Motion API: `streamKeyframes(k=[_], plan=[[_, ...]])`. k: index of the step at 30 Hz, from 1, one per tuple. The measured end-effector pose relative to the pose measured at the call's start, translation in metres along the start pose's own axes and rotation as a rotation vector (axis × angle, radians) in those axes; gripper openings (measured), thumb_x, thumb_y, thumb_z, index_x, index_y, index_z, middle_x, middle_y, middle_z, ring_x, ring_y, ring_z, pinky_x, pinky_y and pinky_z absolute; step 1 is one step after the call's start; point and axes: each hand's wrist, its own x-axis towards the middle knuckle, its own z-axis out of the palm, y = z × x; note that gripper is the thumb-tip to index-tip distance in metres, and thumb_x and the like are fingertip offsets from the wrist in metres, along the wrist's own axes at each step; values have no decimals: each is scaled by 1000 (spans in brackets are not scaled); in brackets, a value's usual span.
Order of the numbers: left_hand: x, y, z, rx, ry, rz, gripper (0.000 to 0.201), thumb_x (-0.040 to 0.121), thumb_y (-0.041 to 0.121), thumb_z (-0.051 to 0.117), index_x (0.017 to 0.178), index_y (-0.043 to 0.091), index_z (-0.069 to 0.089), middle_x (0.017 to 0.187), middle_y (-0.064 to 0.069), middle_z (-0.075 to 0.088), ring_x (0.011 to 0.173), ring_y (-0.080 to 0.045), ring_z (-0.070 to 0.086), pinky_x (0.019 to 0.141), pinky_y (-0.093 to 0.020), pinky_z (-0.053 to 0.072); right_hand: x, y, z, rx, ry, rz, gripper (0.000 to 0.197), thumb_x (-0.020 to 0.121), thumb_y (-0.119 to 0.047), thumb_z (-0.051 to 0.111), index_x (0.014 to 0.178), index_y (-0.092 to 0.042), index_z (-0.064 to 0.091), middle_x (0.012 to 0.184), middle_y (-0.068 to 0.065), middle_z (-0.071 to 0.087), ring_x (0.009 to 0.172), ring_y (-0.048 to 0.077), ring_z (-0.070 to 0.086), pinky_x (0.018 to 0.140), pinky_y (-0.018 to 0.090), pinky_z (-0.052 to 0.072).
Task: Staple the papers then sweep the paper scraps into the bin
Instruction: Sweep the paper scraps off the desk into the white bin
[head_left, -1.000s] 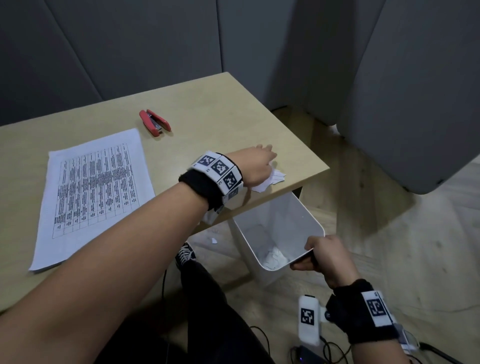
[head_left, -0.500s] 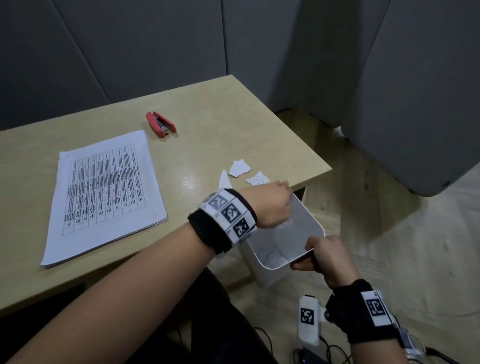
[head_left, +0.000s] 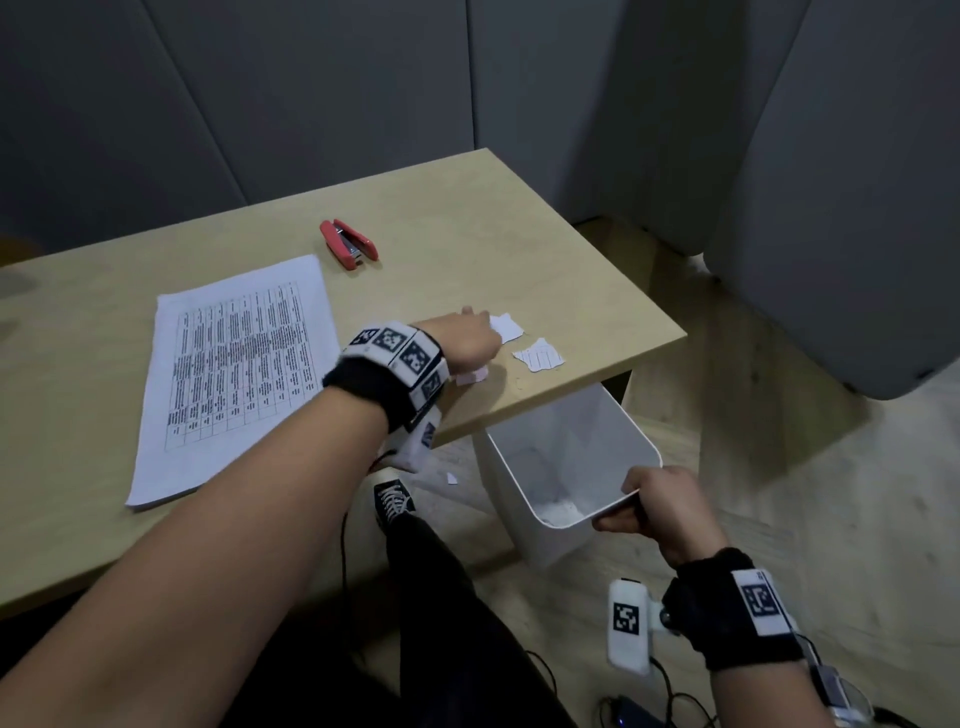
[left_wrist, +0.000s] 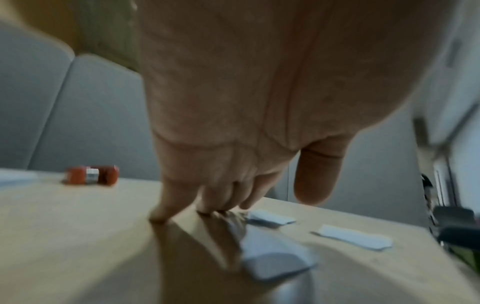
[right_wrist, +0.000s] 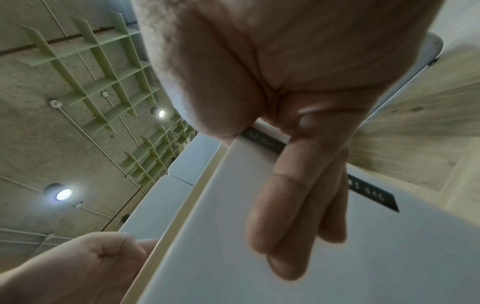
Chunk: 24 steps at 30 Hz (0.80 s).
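Left hand (head_left: 467, 345): laid on the light wooden tabletop (head_left: 467, 228) near its right front corner, fingers extended, fingertips (left_wrist: 158, 216) pressed to the wood, holding nothing; positioned just behind the loose scraps. Right hand (head_left: 662, 506): below tabletop level, fingers curled round the near rim of the white plastic rectangular bin (head_left: 571, 457), thumb over the lip, the bin tilted with its mouth under the tabletop's front edge. Torn white paper scraps, three on the tabletop: one (head_left: 506, 326) touching the left fingertips, one printed piece (head_left: 539, 356) nearer the corner, one (head_left: 471, 376) partly hidden under the left hand. Further scraps: a small heap (head_left: 558, 512) lying in the bin's bottom; one small fragment (head_left: 452, 478) on the pale wood floor (head_left: 779, 467), beside the bin. Printed white paper stack (head_left: 234, 364): squared, flat, left of the hand; staple not discernible, though stapling is judged done. Red stapler (head_left: 349, 244): set apart behind the stack. Status, as judged: sweeping under way, partly complete; three tabletop scraps and the floor fragment outstanding. Clearance: open wood between scraps and front edge; corner close on the right, so a sweep drifting rightward may miss the bin; grey padded panels (head_left: 311, 93) stand well behind.
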Motion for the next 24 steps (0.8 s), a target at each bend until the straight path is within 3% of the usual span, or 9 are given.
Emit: streamKeyframes(k=[4,6,8,10,12,20,24], plan=[[7,26,6,58,-8,55,41,93,-4,34,132,-12,44,147,-29,35,142,-41,29,114,-48,31,-1,1,1,-2,5,-9,27,79,10,42,102,21,52,58,36,65,51,46,70,71,58,60],[-3,40,15,8,4,80,50,94,2,31,143,-10,32,155,-29,21,146,-38,22,117,-47,25,-2,1,0,3,0,-8,25,79,10,43,100,21,52,59,37,65,51,46,70,67,55,61],[-8,48,27,-59,3,79,57,99,17,26,153,0,15,163,-20,0,151,-33,7,121,-48,16,-3,1,-1,14,-6,-5,23,79,11,42,97,22,53,61,40,64,49,45,69,60,50,61],[-13,52,37,-95,23,116,58,102,26,21,154,4,10,165,-15,-7,153,-31,-2,122,-47,11,-5,1,-3,20,-13,-1,21,79,11,42,94,21,53,62,40,64,50,46,69,58,47,61],[-16,54,46,-91,44,178,59,101,23,20,155,4,6,164,-16,-9,153,-31,-7,124,-46,5,-6,1,-5,18,-15,2,19,79,11,43,91,20,53,62,39,65,51,46,70,60,46,62],[-46,66,74,-99,72,298,60,100,18,22,155,1,5,164,-17,-6,153,-30,-6,125,-44,1,-4,3,-3,24,-6,2,30,77,11,43,101,26,54,67,42,64,52,48,70,57,47,61],[-62,72,75,-80,48,407,59,100,18,27,155,4,13,165,-13,5,153,-25,4,125,-39,8,-3,3,-3,30,-5,-3,27,79,12,42,99,26,53,71,45,63,49,46,69,54,45,61]])
